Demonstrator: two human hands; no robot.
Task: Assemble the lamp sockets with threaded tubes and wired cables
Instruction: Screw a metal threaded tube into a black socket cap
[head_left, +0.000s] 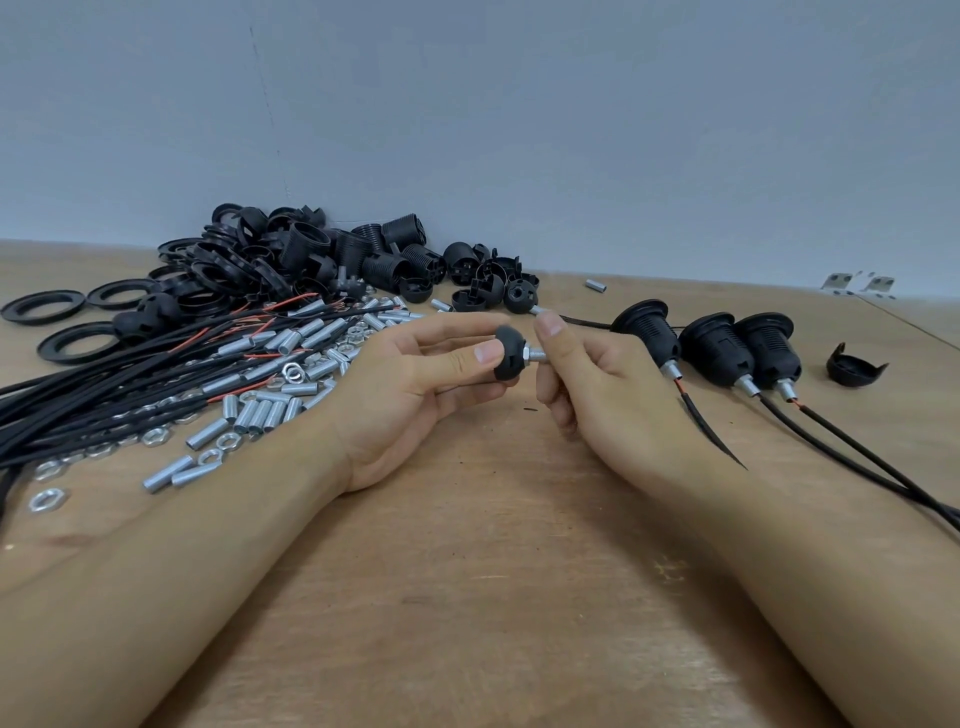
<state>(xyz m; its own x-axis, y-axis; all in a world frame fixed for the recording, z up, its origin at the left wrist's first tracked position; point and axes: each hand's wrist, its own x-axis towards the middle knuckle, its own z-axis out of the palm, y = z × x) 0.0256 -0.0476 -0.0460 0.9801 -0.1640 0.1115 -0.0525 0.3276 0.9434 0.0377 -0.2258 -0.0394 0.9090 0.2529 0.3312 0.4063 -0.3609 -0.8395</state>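
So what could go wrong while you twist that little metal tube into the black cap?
The tube might go in crooked, since the right hand pinches only its short end. The cap, held in the left hand above the table, could slip and roll into the loose nuts.

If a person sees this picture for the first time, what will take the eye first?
First, the two hands at the centre: the left hand holds a black socket cap, and the right hand pinches the threaded tube in it. Next, the heap of black parts at the back left, and three finished sockets on the right.
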